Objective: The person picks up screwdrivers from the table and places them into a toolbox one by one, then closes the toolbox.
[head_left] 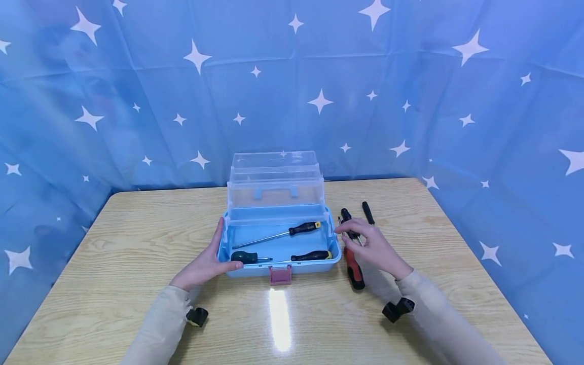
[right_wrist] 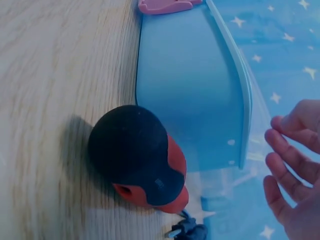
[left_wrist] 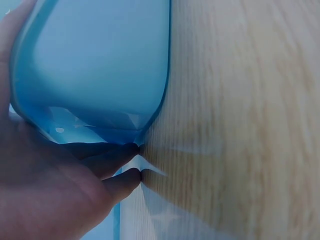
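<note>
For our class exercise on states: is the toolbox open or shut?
The toolbox is open: its clear lid stands raised, exposing three screwdrivers inside.

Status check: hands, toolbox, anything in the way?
Left hand against toolbox. Right hand empty, near its right end. Lid open, three screwdrivers inside. Red-and-black tool outside, apparently not in the way.

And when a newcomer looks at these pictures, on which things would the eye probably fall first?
Probably the light-blue toolbox on the table, its clear lid raised, three screwdrivers inside, the left hand holding its left end. Next, the red-and-black tool handle right of the toolbox, near the right hand; it looms large in the right wrist view. Behind the table hangs a blue backdrop with white stars.
</note>
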`<state>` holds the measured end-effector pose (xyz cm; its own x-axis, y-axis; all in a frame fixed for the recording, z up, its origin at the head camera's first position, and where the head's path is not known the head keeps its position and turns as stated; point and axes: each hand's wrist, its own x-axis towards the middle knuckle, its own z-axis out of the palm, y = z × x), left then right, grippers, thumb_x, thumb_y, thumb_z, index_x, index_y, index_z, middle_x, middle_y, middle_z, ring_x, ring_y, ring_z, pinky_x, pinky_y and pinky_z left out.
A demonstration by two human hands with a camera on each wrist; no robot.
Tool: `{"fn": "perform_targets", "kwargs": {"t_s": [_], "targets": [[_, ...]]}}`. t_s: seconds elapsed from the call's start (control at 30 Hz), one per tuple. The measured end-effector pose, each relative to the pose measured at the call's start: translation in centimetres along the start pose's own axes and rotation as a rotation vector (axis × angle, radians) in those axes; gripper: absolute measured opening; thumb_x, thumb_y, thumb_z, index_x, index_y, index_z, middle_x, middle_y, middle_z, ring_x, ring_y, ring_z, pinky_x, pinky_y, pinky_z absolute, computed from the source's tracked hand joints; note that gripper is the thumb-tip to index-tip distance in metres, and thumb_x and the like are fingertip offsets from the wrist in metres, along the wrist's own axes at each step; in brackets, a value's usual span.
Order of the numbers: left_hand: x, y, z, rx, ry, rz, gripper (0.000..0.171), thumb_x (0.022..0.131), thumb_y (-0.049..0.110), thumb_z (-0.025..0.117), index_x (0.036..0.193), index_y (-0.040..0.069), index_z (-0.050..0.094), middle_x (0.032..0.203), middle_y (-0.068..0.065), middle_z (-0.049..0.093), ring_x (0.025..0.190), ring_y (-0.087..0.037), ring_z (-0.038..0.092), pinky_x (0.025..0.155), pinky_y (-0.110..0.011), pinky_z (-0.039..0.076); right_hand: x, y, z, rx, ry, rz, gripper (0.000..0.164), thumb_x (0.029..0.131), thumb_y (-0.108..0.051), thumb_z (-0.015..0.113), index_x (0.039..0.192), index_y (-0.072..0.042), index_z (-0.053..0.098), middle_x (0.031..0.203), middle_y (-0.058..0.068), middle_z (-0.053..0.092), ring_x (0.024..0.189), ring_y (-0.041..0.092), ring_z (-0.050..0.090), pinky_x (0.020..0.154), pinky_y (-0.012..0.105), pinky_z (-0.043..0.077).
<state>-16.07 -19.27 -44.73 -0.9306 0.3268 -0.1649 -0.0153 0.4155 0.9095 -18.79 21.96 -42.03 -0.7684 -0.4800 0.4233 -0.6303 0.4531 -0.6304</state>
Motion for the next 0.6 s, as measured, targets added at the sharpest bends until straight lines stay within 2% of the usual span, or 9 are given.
{"fn": "perform_targets", "kwargs": {"t_s": [0.17, 0.33, 0.5, 0.6], "targets": [[-0.01, 0.02, -0.01, -0.008, 0.001, 0.001, 0.12, 0.081, 0.028, 0.077, 0.151, 0.031, -0.02, 0.16, -0.013, -0.014, 0.142, -0.044, -0.006, 0.105, -0.069, 0.008, -0.29, 0.0, -0.18, 0.004, 0.012, 0.011, 0.023, 0.088, 0.005, 0.063, 0.108, -0.004, 0.069, 0.108, 0.001, 0.066, 0.102, 0.017, 0.059, 0.085, 0.048, 0.048], [-0.05, 0.03, -0.04, -0.007, 0.003, 0.005, 0.121, 0.081, 0.028, 0.078, 0.151, 0.03, -0.02, 0.16, -0.013, -0.014, 0.142, -0.044, -0.005, 0.105, -0.069, 0.009, -0.65, 0.09, -0.31, -0.007, 0.05, 0.035, 0.023, 0.088, 0.007, 0.062, 0.105, -0.005, 0.07, 0.107, 0.001, 0.065, 0.098, 0.015, 0.06, 0.078, 0.042, 0.052], [-0.04, -0.04, -0.01, -0.01, 0.003, 0.011, 0.12, 0.081, 0.028, 0.078, 0.151, 0.03, -0.02, 0.16, -0.014, -0.013, 0.142, -0.045, -0.005, 0.106, -0.068, 0.01, -0.85, -0.23, -0.44, -0.03, 0.078, 0.041, 0.023, 0.086, 0.011, 0.062, 0.103, -0.003, 0.07, 0.104, 0.008, 0.067, 0.094, 0.022, 0.062, 0.074, 0.042, 0.052], [-0.06, -0.01, -0.01, -0.011, 0.003, 0.013, 0.12, 0.081, 0.028, 0.078, 0.152, 0.029, -0.02, 0.159, -0.014, -0.013, 0.142, -0.045, -0.005, 0.106, -0.068, 0.01, -1.02, -0.14, -0.48, -0.05, 0.079, 0.051, 0.023, 0.086, 0.011, 0.063, 0.103, -0.002, 0.07, 0.102, 0.009, 0.067, 0.09, 0.021, 0.062, 0.071, 0.039, 0.051]]}}
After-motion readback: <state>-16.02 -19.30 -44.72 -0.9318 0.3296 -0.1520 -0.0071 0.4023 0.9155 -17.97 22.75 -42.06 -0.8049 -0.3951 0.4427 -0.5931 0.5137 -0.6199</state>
